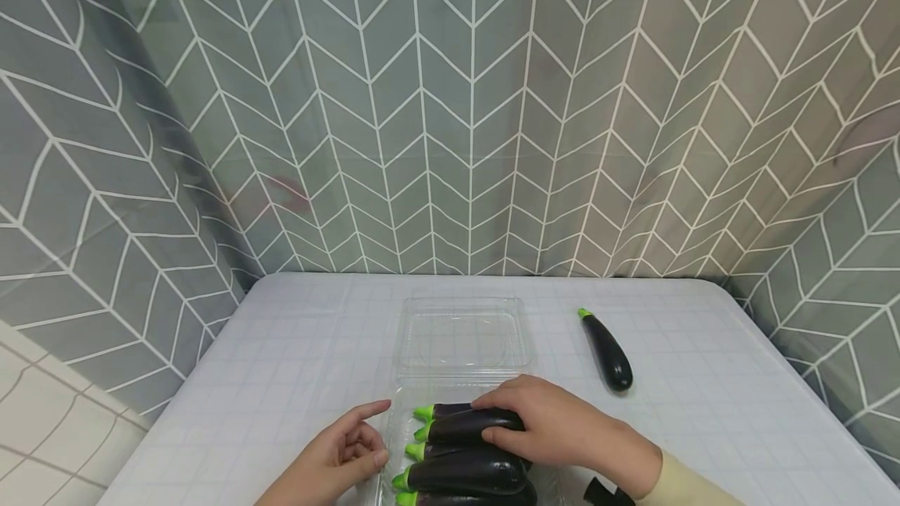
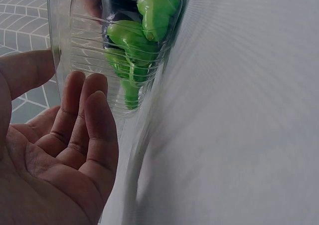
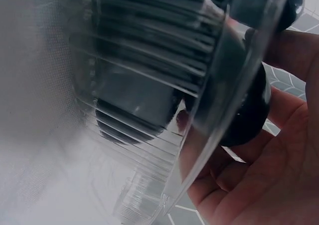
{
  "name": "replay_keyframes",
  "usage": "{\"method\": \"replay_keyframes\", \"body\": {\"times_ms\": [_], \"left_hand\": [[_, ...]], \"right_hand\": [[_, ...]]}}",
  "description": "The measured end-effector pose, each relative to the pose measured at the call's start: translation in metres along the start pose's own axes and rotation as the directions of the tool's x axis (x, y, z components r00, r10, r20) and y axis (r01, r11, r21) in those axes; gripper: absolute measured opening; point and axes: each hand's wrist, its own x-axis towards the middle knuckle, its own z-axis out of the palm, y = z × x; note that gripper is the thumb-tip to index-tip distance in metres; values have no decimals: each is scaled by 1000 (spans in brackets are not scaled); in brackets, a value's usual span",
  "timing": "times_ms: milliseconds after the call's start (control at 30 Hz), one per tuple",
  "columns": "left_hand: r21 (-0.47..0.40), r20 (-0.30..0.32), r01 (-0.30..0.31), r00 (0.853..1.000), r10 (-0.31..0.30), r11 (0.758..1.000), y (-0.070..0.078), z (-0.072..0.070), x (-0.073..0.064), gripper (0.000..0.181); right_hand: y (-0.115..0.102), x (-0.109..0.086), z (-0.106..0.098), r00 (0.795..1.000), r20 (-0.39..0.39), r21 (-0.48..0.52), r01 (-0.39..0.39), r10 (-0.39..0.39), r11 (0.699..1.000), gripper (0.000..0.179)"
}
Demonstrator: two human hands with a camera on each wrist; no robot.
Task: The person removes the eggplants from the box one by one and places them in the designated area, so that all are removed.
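A clear plastic clamshell box [image 1: 395,420] lies with its lid [image 1: 464,338] folded back. Several dark eggplants [image 1: 467,471] with green stems lie side by side in it, stems to the left. My right hand [image 1: 555,424] reaches over the box's right side and grips an eggplant [image 3: 244,105] near its round end, thumb on one side and fingers on the other. At the box's left edge, my left hand [image 1: 342,451] holds the rim, the thumb above it and bent fingertips [image 2: 97,103] against the ribbed wall below. The index finger points out along the edge.
One more eggplant [image 1: 608,354] lies on the white table [image 1: 302,334] to the right of the lid. A grey chevron curtain [image 1: 471,139] hangs behind the table and along both sides. A black piece [image 1: 606,492] shows beside the right wrist at the bottom edge.
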Motion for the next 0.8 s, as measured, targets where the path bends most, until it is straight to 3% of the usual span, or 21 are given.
{"method": "replay_keyframes", "body": {"times_ms": [400, 600, 800], "left_hand": [[-2, -8, 26, 1000, -26, 1000, 0, 1, 3, 63], [-18, -11, 48, 999, -49, 999, 0, 1, 4, 64], [-21, -12, 48, 999, -48, 999, -2, 0, 3, 64]], "right_hand": [[1, -5, -6, 993, -109, 5, -39, 40, 999, 34], [5, -11, -11, 979, -190, 44, -62, 69, 997, 34], [10, -14, -14, 970, -223, 101, -79, 100, 992, 38]]}}
